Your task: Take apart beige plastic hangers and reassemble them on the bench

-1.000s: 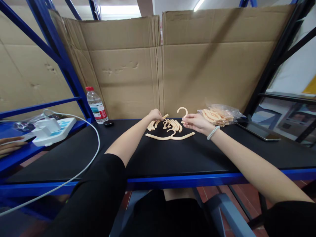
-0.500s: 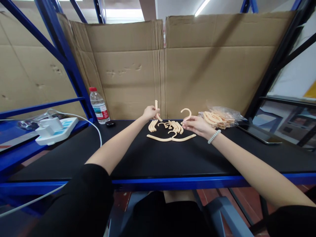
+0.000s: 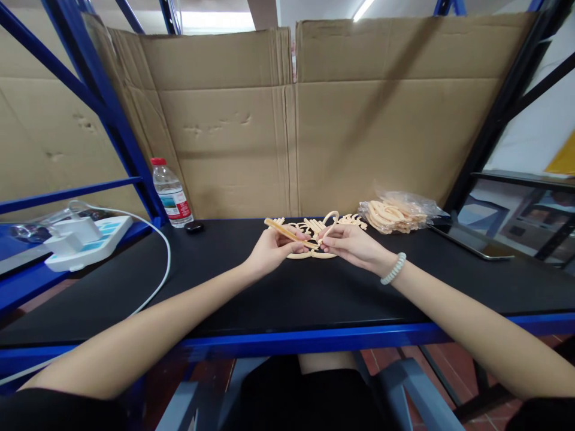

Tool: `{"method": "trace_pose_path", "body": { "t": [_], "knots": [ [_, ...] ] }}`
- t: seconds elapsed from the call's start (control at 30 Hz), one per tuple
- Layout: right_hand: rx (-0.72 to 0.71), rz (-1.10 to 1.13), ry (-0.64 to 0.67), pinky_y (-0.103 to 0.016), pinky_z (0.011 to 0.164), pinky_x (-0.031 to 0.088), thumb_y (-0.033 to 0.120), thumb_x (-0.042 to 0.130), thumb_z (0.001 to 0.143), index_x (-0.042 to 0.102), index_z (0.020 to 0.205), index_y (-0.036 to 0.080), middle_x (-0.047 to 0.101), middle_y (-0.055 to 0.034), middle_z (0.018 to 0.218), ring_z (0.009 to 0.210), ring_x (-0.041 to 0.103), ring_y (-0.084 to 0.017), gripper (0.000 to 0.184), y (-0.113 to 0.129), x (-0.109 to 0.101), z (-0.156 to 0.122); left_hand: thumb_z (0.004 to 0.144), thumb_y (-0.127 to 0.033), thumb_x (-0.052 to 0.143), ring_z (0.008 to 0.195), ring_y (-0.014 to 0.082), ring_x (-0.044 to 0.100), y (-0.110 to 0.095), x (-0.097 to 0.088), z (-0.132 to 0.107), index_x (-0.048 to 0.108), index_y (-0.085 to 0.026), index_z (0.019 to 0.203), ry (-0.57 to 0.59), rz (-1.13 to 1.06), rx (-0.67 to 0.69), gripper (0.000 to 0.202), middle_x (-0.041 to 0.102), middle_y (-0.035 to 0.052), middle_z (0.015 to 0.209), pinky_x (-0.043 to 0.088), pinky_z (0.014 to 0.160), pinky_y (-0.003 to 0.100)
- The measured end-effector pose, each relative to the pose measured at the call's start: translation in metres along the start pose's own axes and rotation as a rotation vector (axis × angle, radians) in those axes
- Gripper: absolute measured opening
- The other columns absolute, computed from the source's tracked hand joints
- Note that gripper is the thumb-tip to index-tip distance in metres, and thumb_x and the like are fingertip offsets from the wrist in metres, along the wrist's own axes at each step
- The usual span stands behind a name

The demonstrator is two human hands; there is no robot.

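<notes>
My left hand (image 3: pixel 271 248) is closed on a peach-coloured curved hanger arm (image 3: pixel 287 233), held above the black shelf top. My right hand (image 3: pixel 348 244) pinches a peach hook piece (image 3: pixel 331 216), and the two pieces meet between my hands. Behind my hands, a pile of several more peach hanger parts (image 3: pixel 309 226) lies on the black surface (image 3: pixel 251 287); my hands hide part of it. A clear plastic bag of the same parts (image 3: pixel 395 213) sits to the right of the pile. A white beaded bracelet is on my right wrist.
A water bottle (image 3: pixel 167 191) and a small black object (image 3: pixel 193 227) stand at the back left. A white power strip with a charger (image 3: pixel 81 238) and a white cable (image 3: pixel 157 281) lie at left. A tablet (image 3: pixel 471 243) rests at right. Cardboard (image 3: pixel 359 120) walls the back.
My left hand has lifted a curved arm off the pile and come toward me. My right hand has brought the hook piece in, so the two pieces now meet above the table.
</notes>
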State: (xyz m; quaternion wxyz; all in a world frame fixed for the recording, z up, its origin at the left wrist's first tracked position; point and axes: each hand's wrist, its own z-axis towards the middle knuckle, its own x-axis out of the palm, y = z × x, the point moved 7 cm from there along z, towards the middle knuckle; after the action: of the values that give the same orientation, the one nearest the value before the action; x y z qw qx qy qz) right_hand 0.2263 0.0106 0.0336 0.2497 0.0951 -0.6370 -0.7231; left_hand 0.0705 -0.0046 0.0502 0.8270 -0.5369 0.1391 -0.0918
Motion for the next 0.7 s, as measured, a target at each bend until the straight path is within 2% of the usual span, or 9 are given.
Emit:
{"method": "trace_pose_path", "body": {
  "t": [0.2, 0.37, 0.57, 0.7],
  "knots": [
    [0.032, -0.002, 0.059, -0.024, 0.077, 0.051, 0.022, 0.076, 0.069, 0.067, 0.080, 0.015, 0.063, -0.0005, 0.078, 0.072, 0.061, -0.008, 0.016, -0.003, 0.010, -0.010, 0.070, -0.027, 0.075, 0.075, 0.0188, 0.071, -0.004, 0.004, -0.021, 0.059, -0.015, 0.082, -0.079, 0.030, 0.048, 0.023, 0.073, 0.0068, 0.087, 0.058, 0.074, 0.032],
    [0.127, 0.007, 0.083, -0.029, 0.086, 0.052, 0.022, 0.077, 0.069, 0.067, 0.079, 0.013, 0.065, -0.0045, 0.093, 0.091, 0.064, -0.015, 0.017, -0.009, 0.012, -0.011, 0.070, -0.029, 0.075, 0.081, 0.0211, 0.071, 0.000, -0.002, -0.025, 0.059, -0.014, 0.082, -0.161, 0.060, 0.065, 0.024, 0.072, 0.0072, 0.086, 0.058, 0.073, 0.031],
    [0.181, 0.047, 0.134, -0.033, 0.091, 0.052, 0.024, 0.077, 0.072, 0.064, 0.082, 0.013, 0.069, -0.0091, 0.098, 0.098, 0.066, -0.020, 0.020, -0.013, 0.015, -0.012, 0.071, -0.027, 0.075, 0.085, 0.0215, 0.071, -0.005, 0.002, -0.027, 0.061, -0.014, 0.081, -0.132, 0.053, 0.110, 0.021, 0.073, 0.0069, 0.088, 0.057, 0.081, 0.032],
    [0.177, 0.045, 0.138, -0.036, 0.095, 0.050, 0.023, 0.077, 0.071, 0.063, 0.082, 0.012, 0.070, -0.0097, 0.095, 0.097, 0.067, -0.021, 0.021, -0.012, 0.018, -0.014, 0.074, -0.026, 0.074, 0.084, 0.0209, 0.071, -0.010, 0.004, -0.030, 0.064, -0.014, 0.082, -0.131, 0.109, 0.169, 0.017, 0.072, 0.0071, 0.089, 0.058, 0.079, 0.031]
  ]
}}
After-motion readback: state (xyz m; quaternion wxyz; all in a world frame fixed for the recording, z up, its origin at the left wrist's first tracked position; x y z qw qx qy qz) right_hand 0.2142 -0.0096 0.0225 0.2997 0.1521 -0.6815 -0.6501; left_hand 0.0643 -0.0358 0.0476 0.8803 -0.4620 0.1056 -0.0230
